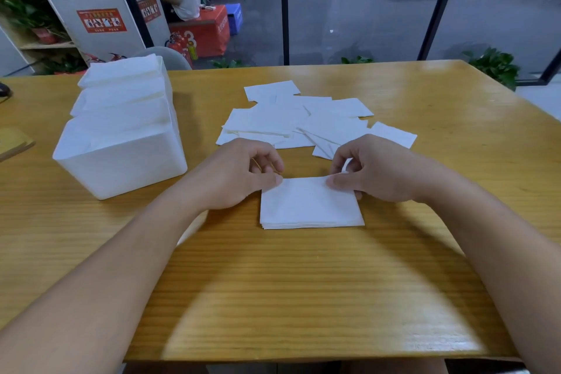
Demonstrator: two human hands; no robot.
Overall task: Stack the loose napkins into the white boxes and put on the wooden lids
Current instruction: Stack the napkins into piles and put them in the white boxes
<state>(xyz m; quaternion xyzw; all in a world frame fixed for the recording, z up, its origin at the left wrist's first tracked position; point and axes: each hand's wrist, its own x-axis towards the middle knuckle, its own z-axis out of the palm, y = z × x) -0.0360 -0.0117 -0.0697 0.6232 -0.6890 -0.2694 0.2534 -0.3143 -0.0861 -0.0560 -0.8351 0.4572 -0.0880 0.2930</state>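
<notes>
A small squared stack of napkins [311, 203] lies flat on the desk [303, 297], near the middle and closest to the person. Both hands meet it at its far edge. The left hand [239, 174] has its fingers curled, and its thumb and fingertips pinch the stack's far left corner. The right hand [370, 170] is curled the same way and pinches the far right corner, with a bit of napkin showing between its fingers.

The step in hand looks like evening up the stack before it goes into a box. To do it well, I would keep both pinches light and level, tap or nudge the edges until the sheets line up, then lift the stack by opposite sides so no sheet slides out.

Beyond the hands, the loose napkins [303, 121] lie scattered and overlapping across the middle of the desk, so a good share of the work seems left. To the left stand the white boxes [121, 167] in a row running away from the person, each filled with napkins to about the rim. A wooden lid [13, 143], as it seems, shows at the far left edge, not yet on any box.
</notes>
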